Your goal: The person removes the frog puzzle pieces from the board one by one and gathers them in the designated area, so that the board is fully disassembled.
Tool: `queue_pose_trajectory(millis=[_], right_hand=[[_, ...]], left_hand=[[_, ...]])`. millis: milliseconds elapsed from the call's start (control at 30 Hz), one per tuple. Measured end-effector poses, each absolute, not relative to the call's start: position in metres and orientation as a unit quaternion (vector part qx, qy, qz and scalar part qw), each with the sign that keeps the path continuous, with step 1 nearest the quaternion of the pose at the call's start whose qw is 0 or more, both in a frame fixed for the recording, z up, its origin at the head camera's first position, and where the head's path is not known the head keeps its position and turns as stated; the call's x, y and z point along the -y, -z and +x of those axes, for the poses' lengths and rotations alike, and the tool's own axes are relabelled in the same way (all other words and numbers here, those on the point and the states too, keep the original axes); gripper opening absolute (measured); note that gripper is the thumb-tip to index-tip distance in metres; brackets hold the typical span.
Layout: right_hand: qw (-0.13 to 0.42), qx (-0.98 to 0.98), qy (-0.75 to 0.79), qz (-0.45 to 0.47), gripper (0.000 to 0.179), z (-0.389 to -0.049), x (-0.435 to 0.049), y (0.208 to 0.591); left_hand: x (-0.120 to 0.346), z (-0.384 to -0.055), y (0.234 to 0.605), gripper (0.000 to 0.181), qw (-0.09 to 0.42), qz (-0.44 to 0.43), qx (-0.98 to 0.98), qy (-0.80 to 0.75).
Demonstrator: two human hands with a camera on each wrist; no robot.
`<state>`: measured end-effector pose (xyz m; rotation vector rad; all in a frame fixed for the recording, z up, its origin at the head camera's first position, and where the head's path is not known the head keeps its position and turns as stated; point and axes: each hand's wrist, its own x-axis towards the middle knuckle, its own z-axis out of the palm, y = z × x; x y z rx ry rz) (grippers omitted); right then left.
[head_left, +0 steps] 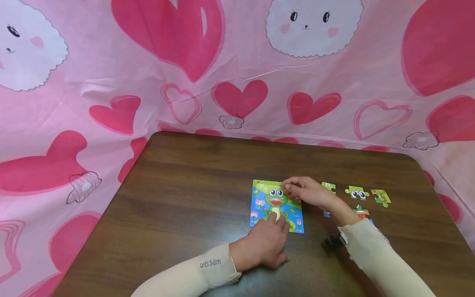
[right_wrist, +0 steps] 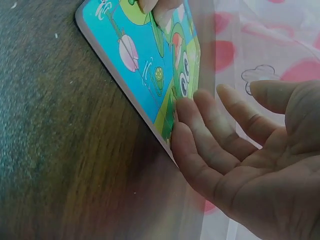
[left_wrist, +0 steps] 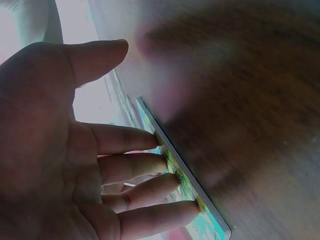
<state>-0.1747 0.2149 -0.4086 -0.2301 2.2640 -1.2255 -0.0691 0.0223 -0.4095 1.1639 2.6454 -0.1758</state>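
A square frog picture puzzle [head_left: 260, 210] lies flat on the table. My left hand [head_left: 268, 242] reaches over its near edge, fingertips resting on the frog's lower part. In the left wrist view the fingers of the left hand [left_wrist: 65, 150] extend onto the board [left_wrist: 186, 186], the thumb held apart. At the far right corner my right hand [head_left: 306, 192] touches the board with bent fingertips. Seen from the right wrist, the right hand [right_wrist: 250, 160] has loosely bent fingers against the board's edge [right_wrist: 135, 102], thumb apart, and no loose piece shows between them.
Right of the board lie several loose puzzle pieces: one with eyes [head_left: 358, 194], a corner piece [head_left: 381, 197], an orange and white one [head_left: 361, 212], and a green one [head_left: 328, 187] partly behind the right arm. Pink heart-patterned cloth [head_left: 237, 62] hangs behind the brown table [head_left: 167, 198].
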Motion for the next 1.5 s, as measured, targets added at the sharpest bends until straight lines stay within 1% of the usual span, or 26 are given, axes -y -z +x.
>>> queue_pose_trajectory(millis=[167, 333, 433, 567, 967, 1200, 1400, 1500], right_hand=[[0.267, -0.861, 0.421, -0.104, 0.036, -0.176, -0.210, 0.410], [0.254, -0.887, 0.365, -0.127, 0.030, -0.175, -0.206, 0.412], [0.249, -0.894, 0.347, -0.137, 0.029, -0.174, -0.205, 0.412], [0.246, -0.897, 0.337, -0.142, 0.031, -0.173, -0.203, 0.412], [0.238, -0.903, 0.329, -0.138, 0.028, -0.171, -0.199, 0.411], [0.230, -0.890, 0.357, -0.167, 0.023, -0.171, -0.204, 0.410], [0.240, -0.879, 0.365, -0.189, 0.032, -0.171, -0.209, 0.414], [0.246, -0.880, 0.353, -0.202, 0.033, -0.170, -0.212, 0.416]], left_hand=[[-0.022, -0.070, 0.410, 0.078, 0.121, 0.400, -0.906, 0.060], [-0.022, -0.071, 0.411, 0.079, 0.123, 0.404, -0.905, 0.060], [-0.022, -0.072, 0.411, 0.079, 0.124, 0.406, -0.903, 0.060], [-0.021, -0.072, 0.412, 0.079, 0.123, 0.411, -0.902, 0.059], [-0.020, -0.073, 0.412, 0.078, 0.114, 0.417, -0.900, 0.052], [-0.021, -0.075, 0.411, 0.077, 0.119, 0.417, -0.900, 0.052], [-0.021, -0.073, 0.412, 0.077, 0.103, 0.415, -0.902, 0.058], [-0.022, -0.072, 0.412, 0.076, 0.098, 0.414, -0.903, 0.058]])
